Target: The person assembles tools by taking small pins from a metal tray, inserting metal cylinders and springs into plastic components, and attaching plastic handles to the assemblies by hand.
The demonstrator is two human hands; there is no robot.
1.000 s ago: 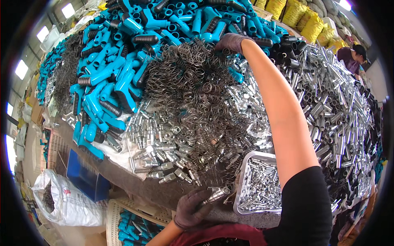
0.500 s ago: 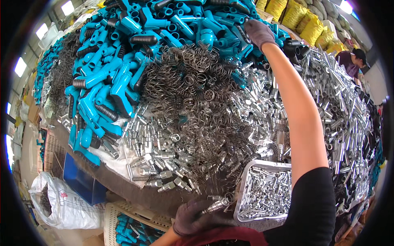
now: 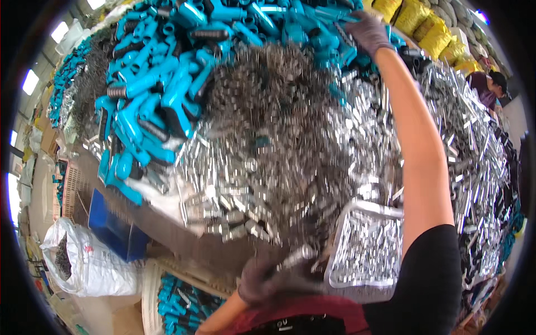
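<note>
Right hand [image 3: 365,34]: gloved, back upward, fingers bent, toward the surface's [image 3: 190,240] far edge.
Right arm [image 3: 419,151]: outstretched, slightly bent.
Left hand [image 3: 261,282]: gloved, fingers curled, by the near edge, blurred.
Left forearm [image 3: 223,317]: bare, slanting.

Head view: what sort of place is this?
Likely an assembly workshop or small factory: teal parts heaped in bulk, a large pile of coiled springs beside them, and yellow sacks stacked behind.

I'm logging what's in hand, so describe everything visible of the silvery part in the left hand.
The silvery part is slim, shiny and apparently metal; blur hides its finer detail. The gloved left hand holds its lower end, and it slants up to the right, left of a tray of small metal pieces.
</note>
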